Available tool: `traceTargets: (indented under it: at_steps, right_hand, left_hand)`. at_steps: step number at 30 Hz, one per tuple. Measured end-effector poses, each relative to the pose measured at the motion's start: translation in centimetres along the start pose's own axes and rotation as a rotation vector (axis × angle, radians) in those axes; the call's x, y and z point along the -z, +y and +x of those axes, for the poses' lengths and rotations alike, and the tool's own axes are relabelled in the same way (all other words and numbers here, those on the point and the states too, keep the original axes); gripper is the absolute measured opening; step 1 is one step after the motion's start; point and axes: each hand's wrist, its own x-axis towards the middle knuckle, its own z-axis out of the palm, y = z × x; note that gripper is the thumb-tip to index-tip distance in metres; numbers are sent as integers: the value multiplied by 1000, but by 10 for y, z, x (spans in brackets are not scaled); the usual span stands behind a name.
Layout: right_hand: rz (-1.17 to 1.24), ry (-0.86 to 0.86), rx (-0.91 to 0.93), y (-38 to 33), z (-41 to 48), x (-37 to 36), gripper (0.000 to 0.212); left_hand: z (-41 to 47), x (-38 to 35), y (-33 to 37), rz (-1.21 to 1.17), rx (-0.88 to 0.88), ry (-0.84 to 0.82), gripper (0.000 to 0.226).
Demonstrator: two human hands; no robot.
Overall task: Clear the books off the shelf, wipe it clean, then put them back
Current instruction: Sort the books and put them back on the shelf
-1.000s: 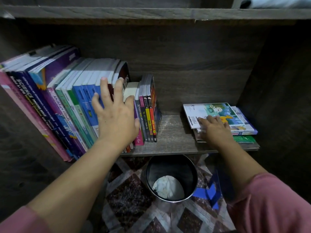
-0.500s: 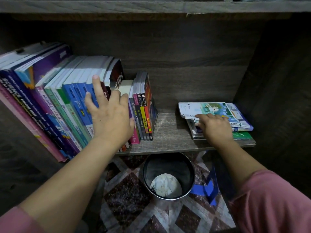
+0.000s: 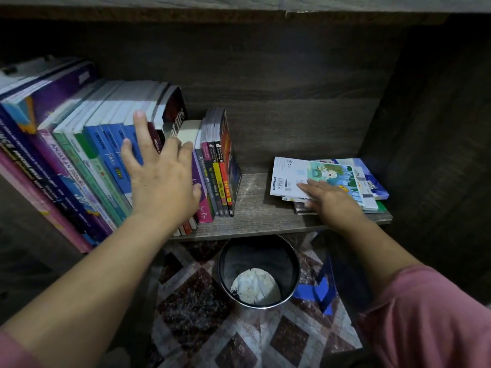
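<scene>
wood shelf (image 3: 255, 208), a hand on each lot of books

at left a row of upright books (image 3: 87, 160) fills the shelf's left half. the left hand (image 3: 162, 187) lies on their spines, fingers spread and straight, gripping nothing. bare board follows, with a dark bin (image 3: 239, 261) on the floor beneath it. at the right end lies a flat stack of books (image 3: 369, 181); the right hand (image 3: 332, 200) rests on its top cover, fingers flat.

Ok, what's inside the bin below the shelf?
The bin holds one crumpled white wad lying on its bottom. Anything beneath the wad is covered.
</scene>
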Motion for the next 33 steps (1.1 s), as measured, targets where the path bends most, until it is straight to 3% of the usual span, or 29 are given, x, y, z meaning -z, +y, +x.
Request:
traceTargets:
  at_steps: [8, 11, 17, 23, 26, 28, 31, 33]
  right_hand:
    - [-52, 9, -130, -4, -14, 20, 47]
    - [-94, 194, -133, -15, -18, 25, 48]
    - [335, 678, 12, -72, -9, 26, 51]
    - [822, 736, 0, -145, 4, 8, 40]
    - [971, 643, 42, -162, 17, -8, 38]
    - [1014, 419, 81, -163, 27, -22, 42]
    - [1016, 17, 118, -156, 30, -39, 72]
    - [853, -117, 90, -148, 26, -45, 90]
  left_hand:
    - [-1, 3, 2, -18, 8, -9, 80]
    - [-1, 4, 5, -29, 15, -9, 78]
    - [2, 5, 11, -23, 58, -28, 74]
    - [2, 5, 15, -15, 74, -17, 70]
    - [0, 4, 10, 4, 53, 2, 73]
    - [-2, 3, 6, 20, 29, 15, 76]
    - [-3, 1, -3, 34, -20, 28, 80]
    - [-4, 0, -8, 40, -49, 33, 82]
